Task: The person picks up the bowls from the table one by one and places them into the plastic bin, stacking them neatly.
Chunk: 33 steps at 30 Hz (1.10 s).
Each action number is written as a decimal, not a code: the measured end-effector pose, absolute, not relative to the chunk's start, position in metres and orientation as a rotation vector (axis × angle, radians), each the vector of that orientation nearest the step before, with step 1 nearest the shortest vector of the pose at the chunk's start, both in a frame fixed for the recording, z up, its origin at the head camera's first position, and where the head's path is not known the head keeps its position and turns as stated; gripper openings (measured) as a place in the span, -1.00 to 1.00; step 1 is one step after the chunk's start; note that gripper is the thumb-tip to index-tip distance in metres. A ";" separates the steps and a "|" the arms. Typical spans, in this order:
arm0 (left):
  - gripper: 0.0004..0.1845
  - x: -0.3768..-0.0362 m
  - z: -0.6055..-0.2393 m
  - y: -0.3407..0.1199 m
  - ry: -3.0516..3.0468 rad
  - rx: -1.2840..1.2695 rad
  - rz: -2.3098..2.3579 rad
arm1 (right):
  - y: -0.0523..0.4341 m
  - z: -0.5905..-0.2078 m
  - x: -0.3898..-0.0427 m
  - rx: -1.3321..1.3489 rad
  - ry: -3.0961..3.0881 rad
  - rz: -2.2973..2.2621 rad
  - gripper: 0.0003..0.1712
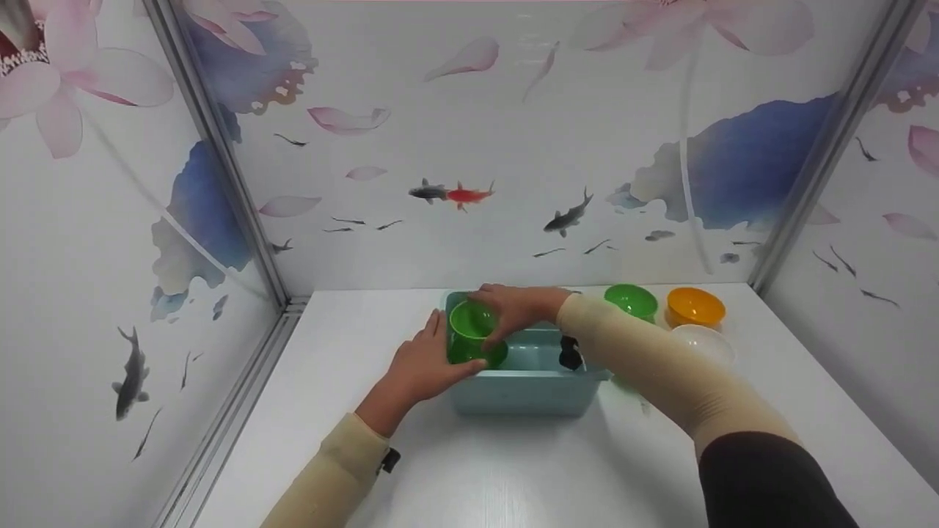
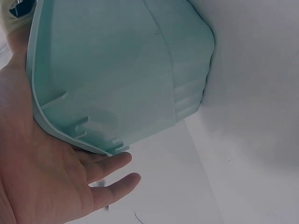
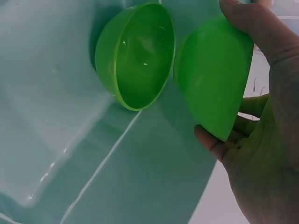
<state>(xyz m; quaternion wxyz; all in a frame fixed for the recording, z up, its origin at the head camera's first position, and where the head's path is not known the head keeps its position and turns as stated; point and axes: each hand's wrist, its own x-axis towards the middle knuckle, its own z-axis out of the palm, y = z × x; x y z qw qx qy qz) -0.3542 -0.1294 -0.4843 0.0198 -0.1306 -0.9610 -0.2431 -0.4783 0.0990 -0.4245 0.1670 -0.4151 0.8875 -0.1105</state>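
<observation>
Green bowl (image 1: 469,318) is held at the left end of the blue-green bin (image 1: 524,396), close to a second green bowl (image 3: 145,60) inside it; we cannot tell whether the two touch. We find the right hand (image 1: 517,304) clamped on the held bowl, the left hand (image 1: 425,363) against the bin, fingers extended. We note an orange bowl (image 1: 695,308) on the tabletop (image 1: 477,469).
</observation>
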 end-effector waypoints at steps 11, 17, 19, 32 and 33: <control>0.37 -0.355 -0.484 -0.130 -2.996 -0.390 -0.738 | 0.086 -0.438 -0.487 -1.213 2.472 -0.302 0.10; 0.39 -0.356 -0.487 -0.131 -2.993 -0.396 -0.744 | 0.084 -0.444 -0.488 -1.173 2.481 -0.263 0.12; 0.39 -0.355 -0.487 -0.131 -2.988 -0.398 -0.744 | 0.084 -0.448 -0.489 -1.188 2.482 -0.255 0.09; 0.40 -0.355 -0.487 -0.130 -2.992 -0.400 -0.728 | 0.083 -0.476 -0.484 -1.147 2.513 -0.078 -0.04; 0.40 -0.356 -0.487 -0.130 -2.996 -0.399 -0.714 | 0.083 -0.478 -0.484 -1.156 2.514 -0.057 -0.07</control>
